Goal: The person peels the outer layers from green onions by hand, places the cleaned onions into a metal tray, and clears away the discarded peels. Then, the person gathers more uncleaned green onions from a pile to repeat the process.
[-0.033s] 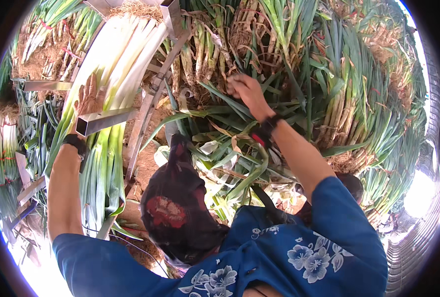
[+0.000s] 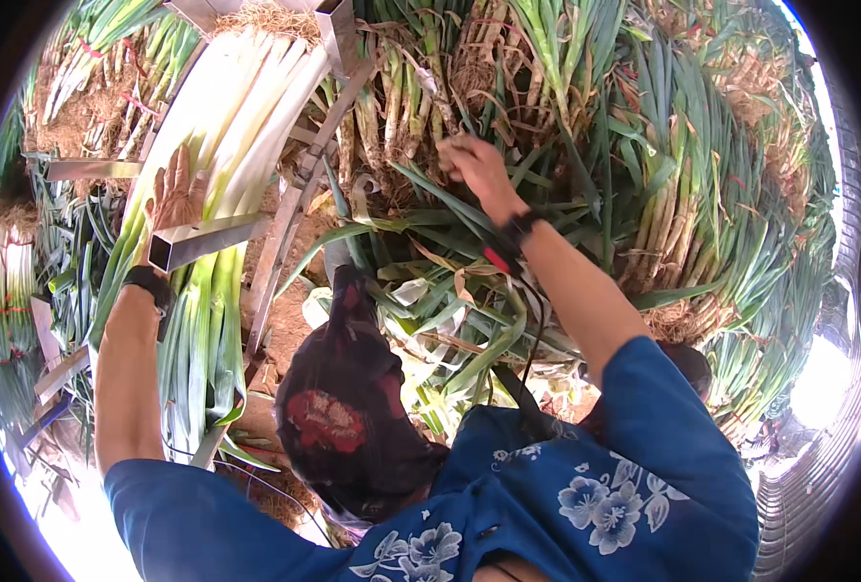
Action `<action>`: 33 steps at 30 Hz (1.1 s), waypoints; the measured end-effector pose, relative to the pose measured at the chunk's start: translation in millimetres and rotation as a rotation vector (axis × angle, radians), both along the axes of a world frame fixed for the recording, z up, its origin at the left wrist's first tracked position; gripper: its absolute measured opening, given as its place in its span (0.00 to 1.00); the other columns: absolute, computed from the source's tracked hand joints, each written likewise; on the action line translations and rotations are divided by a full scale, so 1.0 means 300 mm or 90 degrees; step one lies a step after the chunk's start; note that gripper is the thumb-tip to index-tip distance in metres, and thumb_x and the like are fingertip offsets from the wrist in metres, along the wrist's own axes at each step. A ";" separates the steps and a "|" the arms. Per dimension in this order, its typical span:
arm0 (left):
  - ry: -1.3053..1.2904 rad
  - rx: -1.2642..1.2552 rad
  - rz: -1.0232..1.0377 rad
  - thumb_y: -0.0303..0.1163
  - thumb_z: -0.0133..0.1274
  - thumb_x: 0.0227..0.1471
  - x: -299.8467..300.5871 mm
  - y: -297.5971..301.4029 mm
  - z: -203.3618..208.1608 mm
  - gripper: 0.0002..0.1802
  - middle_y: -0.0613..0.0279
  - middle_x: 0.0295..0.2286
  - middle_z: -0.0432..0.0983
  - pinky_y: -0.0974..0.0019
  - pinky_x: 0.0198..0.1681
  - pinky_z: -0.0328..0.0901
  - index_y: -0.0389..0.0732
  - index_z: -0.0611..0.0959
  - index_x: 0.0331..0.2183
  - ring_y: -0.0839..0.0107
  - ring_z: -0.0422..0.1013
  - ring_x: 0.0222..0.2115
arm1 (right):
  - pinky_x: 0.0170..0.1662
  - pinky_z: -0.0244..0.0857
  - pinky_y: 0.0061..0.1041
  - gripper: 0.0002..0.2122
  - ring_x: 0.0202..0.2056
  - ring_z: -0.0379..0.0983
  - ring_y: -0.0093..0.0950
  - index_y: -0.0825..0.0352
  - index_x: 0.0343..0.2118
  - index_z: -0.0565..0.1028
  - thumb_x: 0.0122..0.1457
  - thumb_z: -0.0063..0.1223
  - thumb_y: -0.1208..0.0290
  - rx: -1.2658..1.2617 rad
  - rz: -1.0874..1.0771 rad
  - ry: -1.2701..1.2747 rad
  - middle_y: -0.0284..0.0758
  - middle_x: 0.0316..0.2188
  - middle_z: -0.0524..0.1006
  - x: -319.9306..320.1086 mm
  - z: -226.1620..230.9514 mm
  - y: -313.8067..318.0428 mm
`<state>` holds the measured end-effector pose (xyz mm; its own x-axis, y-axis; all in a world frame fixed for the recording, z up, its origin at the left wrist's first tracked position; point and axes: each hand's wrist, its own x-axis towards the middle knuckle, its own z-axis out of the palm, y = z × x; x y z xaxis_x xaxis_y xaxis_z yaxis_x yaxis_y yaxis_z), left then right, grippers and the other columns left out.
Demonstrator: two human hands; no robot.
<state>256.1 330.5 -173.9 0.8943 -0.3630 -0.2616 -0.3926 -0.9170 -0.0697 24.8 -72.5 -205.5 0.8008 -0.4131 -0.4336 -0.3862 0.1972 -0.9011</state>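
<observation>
A thick bundle of leek-like green onions [image 2: 246, 116], with white stalks and trimmed roots, lies lengthwise in a metal frame [image 2: 285, 218] at the left. My left hand [image 2: 174, 189] rests flat on the bundle's left side, fingers stretched out, just beyond a square metal tube [image 2: 207, 240] that crosses over the stalks. To the right, my right hand [image 2: 471, 167] is closed, its fingers curled by the lower end of a dirty, untrimmed stalk [image 2: 437, 97]. What the fingers hold, if anything, is hidden. Loose green leaves [image 2: 450, 218] lie beneath this hand.
Untrimmed onion bundles [image 2: 683, 184] are heaped along the right and far side. A tied bundle [image 2: 6, 291] stands at the far left. Metal bars [image 2: 91, 169] stick out left of the frame. Stripped leaves [image 2: 450, 339] cover the ground near my dark-clothed knee [image 2: 343, 407].
My right hand has shifted slightly up and to the left, its fingers still curled. The left hand stays in place on the bundle.
</observation>
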 end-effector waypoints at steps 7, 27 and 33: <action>0.000 -0.022 -0.017 0.63 0.26 0.56 -0.034 -0.014 0.029 0.38 0.64 0.62 0.41 0.35 0.58 0.37 0.56 0.47 0.62 0.52 0.39 0.62 | 0.39 0.66 0.41 0.13 0.36 0.71 0.51 0.73 0.32 0.75 0.51 0.47 0.67 -0.523 0.024 0.162 0.55 0.34 0.74 0.254 -0.352 -0.123; 0.090 -0.083 -0.072 0.67 0.28 0.53 0.100 0.067 0.053 0.43 0.57 0.62 0.44 0.44 0.61 0.39 0.53 0.48 0.62 0.48 0.43 0.61 | 0.26 0.62 0.20 0.13 0.21 0.61 0.20 0.67 0.39 0.71 0.58 0.48 0.62 0.283 -0.059 0.128 0.25 0.20 0.67 -0.150 0.202 -0.170; 0.200 -0.559 0.100 0.46 0.49 0.55 0.059 -0.025 0.369 0.32 0.61 0.59 0.53 0.63 0.62 0.45 0.46 0.63 0.58 0.67 0.49 0.60 | 0.18 0.49 0.17 0.13 0.15 0.54 0.15 0.66 0.38 0.72 0.60 0.47 0.60 0.372 -0.128 0.083 0.23 0.16 0.62 -0.537 0.239 -0.118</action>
<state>273.7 323.1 -63.3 0.8847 -0.4257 -0.1899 -0.1431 -0.6359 0.7584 -136.2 -108.0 -133.9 0.6577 -0.2156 -0.7217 -0.3900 0.7222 -0.5712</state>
